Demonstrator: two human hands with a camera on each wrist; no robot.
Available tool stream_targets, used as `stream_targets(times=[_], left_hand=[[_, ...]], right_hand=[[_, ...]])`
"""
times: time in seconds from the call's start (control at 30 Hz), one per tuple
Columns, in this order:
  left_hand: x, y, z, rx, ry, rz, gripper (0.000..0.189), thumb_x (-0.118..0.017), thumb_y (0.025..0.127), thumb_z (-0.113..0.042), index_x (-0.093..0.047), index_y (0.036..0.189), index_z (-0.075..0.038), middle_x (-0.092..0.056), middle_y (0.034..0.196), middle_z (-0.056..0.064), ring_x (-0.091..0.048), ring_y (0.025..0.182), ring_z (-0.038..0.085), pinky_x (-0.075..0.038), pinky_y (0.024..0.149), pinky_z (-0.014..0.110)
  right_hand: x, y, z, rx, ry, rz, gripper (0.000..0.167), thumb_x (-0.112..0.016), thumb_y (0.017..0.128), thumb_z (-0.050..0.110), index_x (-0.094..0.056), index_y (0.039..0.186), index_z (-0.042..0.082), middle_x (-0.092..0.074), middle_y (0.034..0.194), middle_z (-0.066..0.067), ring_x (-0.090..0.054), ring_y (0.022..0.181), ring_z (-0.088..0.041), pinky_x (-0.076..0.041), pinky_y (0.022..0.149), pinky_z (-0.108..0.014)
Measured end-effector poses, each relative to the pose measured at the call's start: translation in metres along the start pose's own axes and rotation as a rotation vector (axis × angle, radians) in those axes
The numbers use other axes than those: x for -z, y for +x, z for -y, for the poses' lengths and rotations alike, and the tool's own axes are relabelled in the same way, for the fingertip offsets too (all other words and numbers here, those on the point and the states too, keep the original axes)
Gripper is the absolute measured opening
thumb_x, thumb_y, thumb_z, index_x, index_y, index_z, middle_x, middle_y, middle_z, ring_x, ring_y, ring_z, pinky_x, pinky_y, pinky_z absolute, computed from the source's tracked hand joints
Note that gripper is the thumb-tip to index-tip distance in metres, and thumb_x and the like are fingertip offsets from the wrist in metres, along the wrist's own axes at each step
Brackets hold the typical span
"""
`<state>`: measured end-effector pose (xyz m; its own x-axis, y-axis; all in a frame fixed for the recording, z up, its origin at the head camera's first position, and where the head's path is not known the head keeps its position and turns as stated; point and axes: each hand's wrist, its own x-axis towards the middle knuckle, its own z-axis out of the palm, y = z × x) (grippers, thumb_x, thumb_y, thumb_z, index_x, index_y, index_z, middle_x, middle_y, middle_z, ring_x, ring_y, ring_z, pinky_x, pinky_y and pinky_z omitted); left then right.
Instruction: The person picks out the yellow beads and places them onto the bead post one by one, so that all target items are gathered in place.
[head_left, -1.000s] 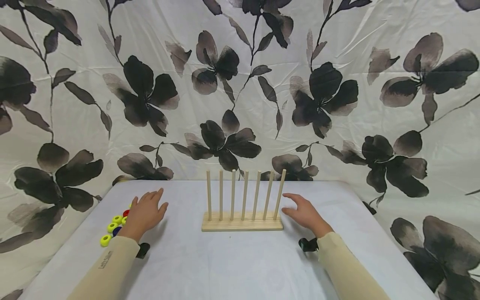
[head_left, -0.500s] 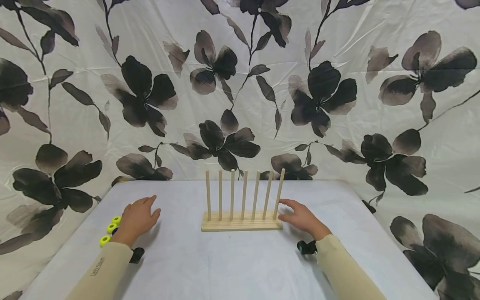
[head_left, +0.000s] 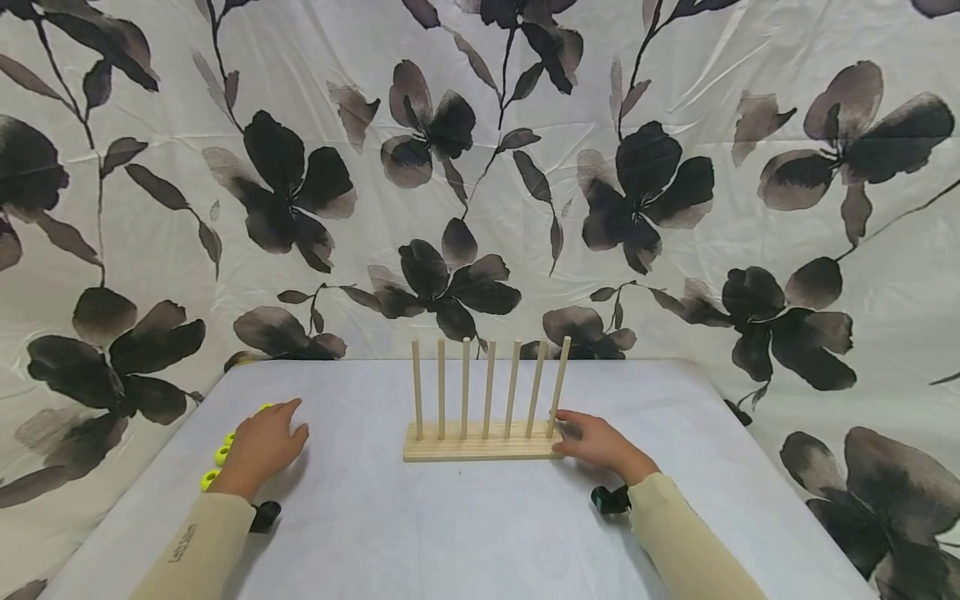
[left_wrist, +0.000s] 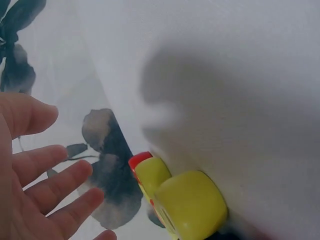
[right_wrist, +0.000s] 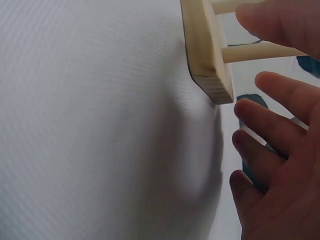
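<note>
My left hand (head_left: 261,452) hovers over a group of small ring beads at the table's left, its fingers apart with nothing between them. Yellow beads (head_left: 210,480) peek out beside it; the rest are hidden under the hand. The left wrist view shows a yellow bead (left_wrist: 192,205) close up and a red bead (left_wrist: 139,159) behind it. At the right end of a wooden peg rack (head_left: 480,451), my right hand (head_left: 598,445) has its thumb and fingers spread around the last peg (head_left: 558,387). In the right wrist view the fingers look apart from the wood.
The rack has several upright bare pegs in one row and stands mid-table. A white cloth covers the table (head_left: 450,533). Behind it hangs a white curtain (head_left: 540,308) with dark flowers.
My left hand has moved back toward me and left, covering more of the beads. The right hand has shifted left and slightly down to the rack's end. The rack stays in place.
</note>
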<state>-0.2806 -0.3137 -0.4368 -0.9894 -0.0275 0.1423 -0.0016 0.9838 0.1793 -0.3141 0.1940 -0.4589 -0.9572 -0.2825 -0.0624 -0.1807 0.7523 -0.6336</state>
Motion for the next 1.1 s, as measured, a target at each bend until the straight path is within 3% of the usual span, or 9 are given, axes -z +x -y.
stream_targets(times=[0.23,0.63,1.1], left_hand=[[0.001,-0.004,0.005,0.015,-0.022,0.016,0.055,-0.051,0.093,-0.023,-0.044,0.135,0.012,-0.056,0.125,0.033,-0.049,0.117,0.052,-0.037,0.099,0.068],[0.007,-0.008,0.006,0.154,-0.115,0.122,0.061,-0.056,0.095,-0.025,-0.037,0.141,0.01,-0.045,0.136,0.036,-0.042,0.124,0.054,-0.036,0.103,0.066],[0.011,-0.011,0.014,0.207,-0.184,0.2,0.06,-0.056,0.094,-0.021,-0.036,0.141,0.011,-0.041,0.138,0.037,-0.041,0.124,0.053,-0.034,0.105,0.065]], right_hand=[[-0.008,0.001,-0.004,0.004,-0.023,0.003,0.068,-0.071,0.082,0.032,-0.049,0.142,0.008,-0.048,0.147,-0.013,-0.04,0.139,-0.034,-0.034,0.114,-0.052],[-0.012,0.001,-0.007,0.014,-0.039,0.016,0.074,-0.072,0.084,0.039,-0.044,0.146,0.012,-0.044,0.15,-0.012,-0.037,0.141,-0.034,-0.032,0.115,-0.051],[-0.01,0.0,-0.005,0.008,-0.02,0.044,0.076,-0.073,0.085,0.039,-0.042,0.147,0.01,-0.04,0.152,-0.015,-0.033,0.143,-0.036,-0.03,0.115,-0.054]])
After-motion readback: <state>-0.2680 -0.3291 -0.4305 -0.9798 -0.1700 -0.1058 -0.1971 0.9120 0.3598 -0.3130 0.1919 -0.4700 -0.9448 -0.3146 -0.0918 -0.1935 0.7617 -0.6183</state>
